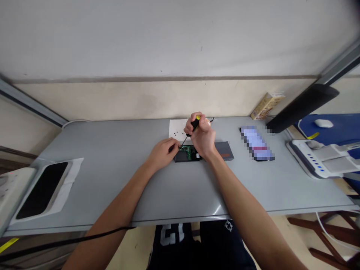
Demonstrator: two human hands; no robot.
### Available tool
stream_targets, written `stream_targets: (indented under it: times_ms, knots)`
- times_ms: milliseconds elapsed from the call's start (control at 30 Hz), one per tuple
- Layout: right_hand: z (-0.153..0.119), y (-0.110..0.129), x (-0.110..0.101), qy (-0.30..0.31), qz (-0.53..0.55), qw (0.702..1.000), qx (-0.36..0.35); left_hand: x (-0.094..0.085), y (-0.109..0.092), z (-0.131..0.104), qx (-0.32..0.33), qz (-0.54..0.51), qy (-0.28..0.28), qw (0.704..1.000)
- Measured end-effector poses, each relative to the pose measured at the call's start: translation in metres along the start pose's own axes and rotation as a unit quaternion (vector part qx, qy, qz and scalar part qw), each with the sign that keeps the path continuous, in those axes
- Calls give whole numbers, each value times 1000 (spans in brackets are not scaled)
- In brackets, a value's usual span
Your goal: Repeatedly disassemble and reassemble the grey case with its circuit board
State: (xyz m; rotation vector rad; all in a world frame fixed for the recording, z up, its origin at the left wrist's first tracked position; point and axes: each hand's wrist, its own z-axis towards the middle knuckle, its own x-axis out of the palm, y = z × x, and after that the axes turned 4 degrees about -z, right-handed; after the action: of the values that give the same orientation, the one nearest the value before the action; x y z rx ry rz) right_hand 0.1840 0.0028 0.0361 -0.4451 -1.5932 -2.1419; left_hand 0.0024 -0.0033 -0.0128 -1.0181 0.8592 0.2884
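Note:
My right hand (203,135) is wrapped round the black and yellow handle of a screwdriver (193,126), which tilts down to the left. Its tip meets the upper left part of a green circuit board (189,152) in a dark open case. At the left end of the case, my left hand (164,152) has its fingers closed together at the board's edge; what they hold, if anything, is hidden. A grey box-like part (225,150) lies to the right, partly behind my right wrist. Behind the board, small dark screws (175,134) rest on white paper (174,125).
On the grey table (112,150), a blurred-screen phone (257,144) lies at the right, near a carton (267,106) and black cylinder (303,108). A white power strip (306,159) stands farther right. Another phone (43,189) lies at the left. A black cable (70,240) crosses the front left.

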Motion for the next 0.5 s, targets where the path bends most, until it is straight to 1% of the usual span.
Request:
stream_targets:
  times_ms: [100, 300, 500]
  knots:
    - [-2, -1, 2, -11, -9, 1000, -1, 0, 0, 0, -5, 6, 4, 1000]
    - [-5, -2, 3, 6, -6, 1000, -9, 1, -1, 0, -9, 11, 0, 1000]
    - [-6, 0, 5, -2, 8, 1000, -17, 1, -1, 0, -21, 8, -3, 1000]
